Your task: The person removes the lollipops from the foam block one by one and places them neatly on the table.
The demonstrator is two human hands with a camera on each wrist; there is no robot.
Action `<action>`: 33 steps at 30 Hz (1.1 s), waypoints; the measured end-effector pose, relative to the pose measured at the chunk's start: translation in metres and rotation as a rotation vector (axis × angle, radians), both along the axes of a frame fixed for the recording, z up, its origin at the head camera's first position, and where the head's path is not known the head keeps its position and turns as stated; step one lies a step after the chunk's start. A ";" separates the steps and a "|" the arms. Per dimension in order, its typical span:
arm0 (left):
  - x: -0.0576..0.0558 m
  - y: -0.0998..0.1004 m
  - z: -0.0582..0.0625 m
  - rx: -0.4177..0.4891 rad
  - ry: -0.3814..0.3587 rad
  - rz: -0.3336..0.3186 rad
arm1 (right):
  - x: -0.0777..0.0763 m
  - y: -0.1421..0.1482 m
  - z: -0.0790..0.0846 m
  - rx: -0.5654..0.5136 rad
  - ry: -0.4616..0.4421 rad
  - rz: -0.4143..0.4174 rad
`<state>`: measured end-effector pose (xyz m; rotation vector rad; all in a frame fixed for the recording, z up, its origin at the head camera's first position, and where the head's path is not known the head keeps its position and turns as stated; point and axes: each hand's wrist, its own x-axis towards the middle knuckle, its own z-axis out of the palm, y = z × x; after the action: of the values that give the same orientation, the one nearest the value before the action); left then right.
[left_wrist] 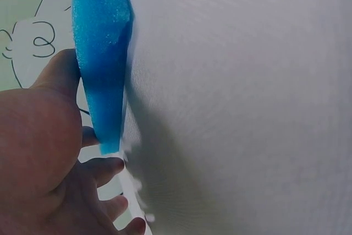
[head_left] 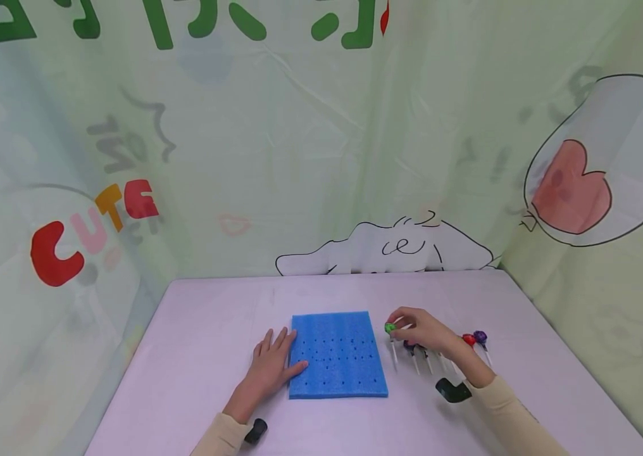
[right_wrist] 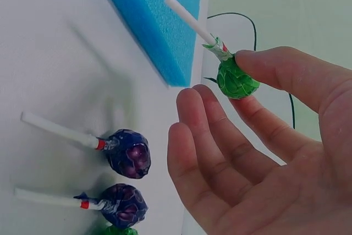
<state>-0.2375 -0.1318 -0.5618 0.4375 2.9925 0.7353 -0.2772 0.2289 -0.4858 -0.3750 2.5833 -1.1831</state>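
Observation:
My right hand (head_left: 421,328) pinches a green-wrapped lollipop (right_wrist: 236,78) by its candy head between thumb and index finger. The lollipop's white stick points down toward the table in the head view. To its left lies a blue foam board (head_left: 333,354) with rows of small holes. My left hand (head_left: 270,364) rests at the board's left edge, fingers spread and the thumb lying over its top. Below the right hand, dark purple lollipops (right_wrist: 129,153) lie on the table, with another green lollipop (right_wrist: 120,230) partly cut off.
A red lollipop (head_left: 469,340) and a purple lollipop (head_left: 480,337) lie right of my right wrist. The pale table (head_left: 230,304) ends at a printed curtain (head_left: 321,158) behind and at the sides. Black wrist devices (head_left: 454,390) sit at both sleeves.

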 end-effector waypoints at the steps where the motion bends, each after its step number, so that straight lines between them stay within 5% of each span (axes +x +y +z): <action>1: 0.000 0.000 0.000 0.001 0.000 0.000 | 0.000 0.000 0.000 0.001 -0.002 -0.003; 33: 0.000 -0.002 -0.002 0.016 0.008 -0.013 | -0.003 0.028 -0.003 0.032 -0.017 -0.044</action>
<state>-0.2376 -0.1336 -0.5640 0.4615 2.9896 0.7593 -0.2802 0.2574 -0.4891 -0.3007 2.6052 -1.1526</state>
